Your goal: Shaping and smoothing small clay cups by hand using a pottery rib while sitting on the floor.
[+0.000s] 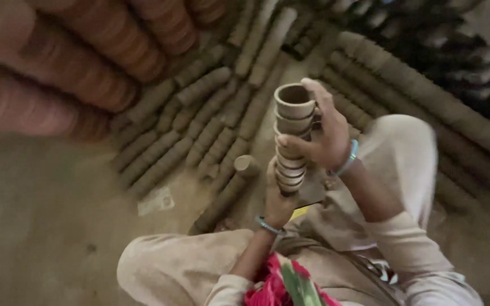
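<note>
The left hand (277,198) wraps its fingers around the bottom of a stack of grey clay cups (291,139). The right hand (324,133) grips higher. Many long rows of stacked cups (199,133) already lie ahead; red ones (86,56) farther.

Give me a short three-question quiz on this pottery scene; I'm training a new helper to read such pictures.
1. True or false: both hands grip one stack of nested clay cups.
2. Which hand is higher on the stack: the left hand or the right hand?
3. What lies on the floor in long rows? A) bricks B) stacked cups C) plates

Key: 1 true; 2 right hand; 3 B.
</note>
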